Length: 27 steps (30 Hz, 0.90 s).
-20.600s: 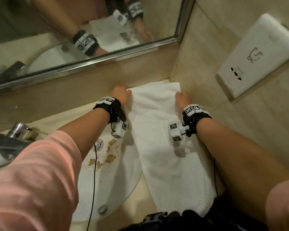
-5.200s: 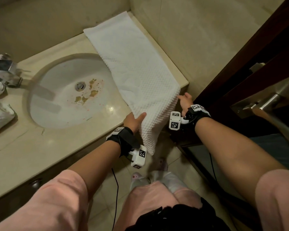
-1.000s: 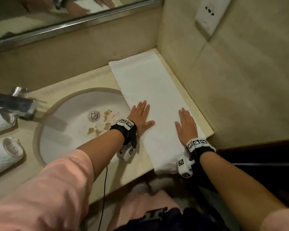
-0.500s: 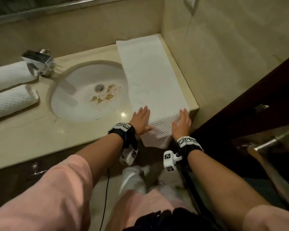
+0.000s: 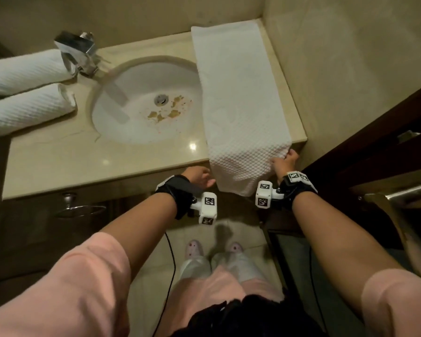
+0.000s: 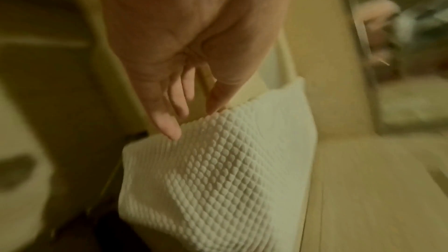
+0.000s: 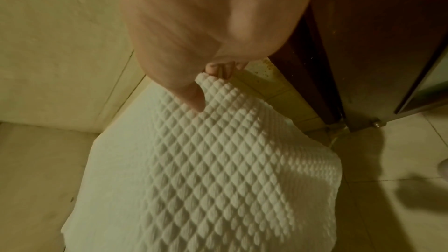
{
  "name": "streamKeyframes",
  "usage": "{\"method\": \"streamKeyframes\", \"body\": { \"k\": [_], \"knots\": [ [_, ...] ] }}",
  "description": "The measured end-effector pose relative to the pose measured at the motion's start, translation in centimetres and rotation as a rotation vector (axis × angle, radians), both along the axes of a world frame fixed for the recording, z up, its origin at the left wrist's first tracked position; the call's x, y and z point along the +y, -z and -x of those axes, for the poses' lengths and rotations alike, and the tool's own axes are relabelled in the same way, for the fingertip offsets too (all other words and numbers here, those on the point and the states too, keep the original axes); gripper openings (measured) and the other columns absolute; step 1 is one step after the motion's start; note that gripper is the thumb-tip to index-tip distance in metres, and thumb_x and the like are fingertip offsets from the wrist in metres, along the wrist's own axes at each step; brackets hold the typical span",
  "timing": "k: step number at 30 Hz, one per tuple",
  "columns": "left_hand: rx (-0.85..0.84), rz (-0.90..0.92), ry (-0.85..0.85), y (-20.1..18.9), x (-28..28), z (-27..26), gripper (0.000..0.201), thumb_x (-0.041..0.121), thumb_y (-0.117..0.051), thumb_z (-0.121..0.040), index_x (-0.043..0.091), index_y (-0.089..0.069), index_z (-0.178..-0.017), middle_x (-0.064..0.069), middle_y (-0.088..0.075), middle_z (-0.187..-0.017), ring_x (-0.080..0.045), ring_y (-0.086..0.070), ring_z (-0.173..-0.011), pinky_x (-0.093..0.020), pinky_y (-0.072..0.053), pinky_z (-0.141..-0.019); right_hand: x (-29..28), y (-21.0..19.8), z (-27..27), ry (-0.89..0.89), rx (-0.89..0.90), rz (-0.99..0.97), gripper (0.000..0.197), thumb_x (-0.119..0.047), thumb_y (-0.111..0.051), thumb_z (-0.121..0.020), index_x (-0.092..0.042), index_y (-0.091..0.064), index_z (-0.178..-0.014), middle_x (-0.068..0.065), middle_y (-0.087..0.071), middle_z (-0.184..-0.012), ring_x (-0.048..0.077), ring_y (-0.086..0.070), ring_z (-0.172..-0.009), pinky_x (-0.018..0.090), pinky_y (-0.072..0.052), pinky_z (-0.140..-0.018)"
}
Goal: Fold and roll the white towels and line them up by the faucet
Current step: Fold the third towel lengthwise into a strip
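Nearest the person, the left hand [image 5: 199, 179] sits at the front edge of the countertop [image 5: 83, 161], just beside the hanging end of the folded white towel [image 5: 238, 98]. In the left wrist view its fingers [image 6: 167, 122] are straight and spread, with the tips touching the towel's near left edge [image 6: 218, 179] and nothing gripped. The right hand [image 5: 286, 162] is at the towel's near right corner; in the right wrist view the thumb [image 7: 191, 95] lies on top of the waffle weave [image 7: 218, 160] and the fingers curl beneath, pinching that corner.

The towel is one long folded strip. Its long axis runs from the front edge of the countertop straight back to the rear wall, along the right side wall. Its near end droops over the front edge, while the far end lies flat in the back right corner. Its left edge overlaps the rim of the sink basin [image 5: 122, 122].

The one oval basin has brown stains [image 5: 168, 110] near the drain [image 5: 161, 99]. Farther back and left stands one chrome faucet [image 5: 77, 51]. Left of it lie two rolled white towels [image 5: 27, 91], side by side and touching, with their long axes running left to right and their right ends pointing at the faucet.
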<state>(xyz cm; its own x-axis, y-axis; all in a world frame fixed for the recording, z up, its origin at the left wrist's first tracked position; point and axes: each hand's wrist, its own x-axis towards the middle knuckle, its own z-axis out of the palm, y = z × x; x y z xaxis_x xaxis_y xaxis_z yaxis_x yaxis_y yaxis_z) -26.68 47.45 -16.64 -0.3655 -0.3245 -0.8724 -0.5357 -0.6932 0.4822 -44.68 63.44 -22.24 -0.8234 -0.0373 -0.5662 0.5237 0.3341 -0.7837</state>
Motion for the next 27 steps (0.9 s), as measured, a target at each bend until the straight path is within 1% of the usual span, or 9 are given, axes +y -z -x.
{"method": "streamKeyframes", "body": {
  "k": [1,3,7,9,12,14,16,23,27],
  "knots": [
    [-0.009,-0.049,-0.047,0.1,0.3,0.0,0.031,0.002,-0.04,-0.099,-0.003,-0.047,-0.128,-0.022,-0.052,-0.128,-0.031,-0.055,-0.118,-0.029,-0.051,-0.087,0.3,0.0,0.1,-0.024,-0.023,-0.023,0.072,0.006,-0.062,-0.082,-0.008,-0.026,-0.143,0.014,-0.049,-0.136,0.027,-0.052,-0.12,0.031,-0.044,-0.098],
    [-0.022,-0.108,-0.036,0.4,0.9,0.2,0.033,0.006,-0.042,-0.099,0.003,-0.046,-0.131,-0.017,-0.053,-0.132,-0.028,-0.059,-0.105,-0.032,-0.05,-0.089,0.7,-0.3,0.0,-0.073,-0.057,-0.082,0.067,-0.004,-0.065,-0.083,-0.01,-0.033,-0.141,0.011,-0.05,-0.134,0.029,-0.052,-0.12,0.034,-0.045,-0.099],
    [-0.035,-0.016,0.028,0.8,2.2,1.9,0.04,0.008,-0.05,-0.096,0.004,-0.045,-0.136,-0.005,-0.058,-0.111,-0.017,-0.058,-0.08,-0.022,-0.05,-0.046,1.8,0.2,0.2,-0.175,-0.027,-0.22,0.058,-0.022,-0.065,-0.079,-0.018,-0.046,-0.134,0.01,-0.044,-0.136,0.033,-0.045,-0.124,0.045,-0.04,-0.106],
    [-0.059,0.05,0.111,1.6,2.3,2.5,0.039,0.01,-0.053,-0.096,0.001,-0.046,-0.133,-0.006,-0.055,-0.119,-0.015,-0.055,-0.075,-0.022,-0.048,-0.045,2.4,0.4,0.3,-0.213,-0.022,-0.266,0.053,-0.024,-0.063,-0.08,-0.015,-0.049,-0.13,0.011,-0.047,-0.133,0.033,-0.046,-0.122,0.045,-0.041,-0.104],
    [-0.087,0.172,0.237,3.3,1.9,2.9,0.055,0.016,-0.067,-0.086,0.002,-0.045,-0.134,-0.01,-0.054,-0.132,-0.029,-0.059,-0.111,-0.029,-0.056,-0.073,3.0,-0.3,0.1,-0.234,-0.053,-0.221,0.047,-0.019,-0.06,-0.084,-0.012,-0.048,-0.129,0.012,-0.057,-0.124,0.032,-0.054,-0.113,0.047,-0.045,-0.099],
    [-0.084,0.212,0.282,4.1,1.8,3.0,0.055,0.016,-0.068,-0.085,0.002,-0.047,-0.134,-0.015,-0.055,-0.133,-0.032,-0.055,-0.119,-0.039,-0.049,-0.096,3.4,-0.5,0.0,-0.232,-0.064,-0.22,0.045,-0.018,-0.057,-0.087,-0.009,-0.046,-0.129,0.01,-0.058,-0.117,0.031,-0.055,-0.11,0.046,-0.044,-0.1],
    [-0.044,0.19,0.305,4.6,1.9,3.3,0.049,0.01,-0.061,-0.09,-0.001,-0.046,-0.135,-0.017,-0.05,-0.138,-0.033,-0.05,-0.123,-0.039,-0.043,-0.101,3.8,-0.8,-0.2,-0.245,-0.068,-0.25,0.045,-0.023,-0.057,-0.087,-0.009,-0.046,-0.129,0.011,-0.058,-0.12,0.031,-0.055,-0.11,0.046,-0.043,-0.101],
    [0.096,-0.013,0.195,3.5,1.8,2.0,0.041,0.015,-0.048,-0.098,0.0,-0.042,-0.136,-0.013,-0.052,-0.134,-0.032,-0.052,-0.12,-0.037,-0.046,-0.087,3.9,-2.3,-1.6,-0.303,-0.082,-0.321,0.047,-0.031,-0.055,-0.09,-0.007,-0.044,-0.129,0.011,-0.056,-0.124,0.031,-0.054,-0.111,0.038,-0.044,-0.093],
    [0.124,-0.062,0.194,2.7,1.9,0.9,0.024,0.029,-0.049,-0.099,0.012,-0.054,-0.115,-0.008,-0.062,-0.101,-0.023,-0.059,-0.087,-0.031,-0.048,-0.069,4.5,-2.9,-3.2,-0.246,-0.113,-0.309,0.05,-0.028,-0.059,-0.09,-0.006,-0.039,-0.131,0.012,-0.054,-0.126,0.031,-0.053,-0.115,0.037,-0.044,-0.093]
  ]
}}
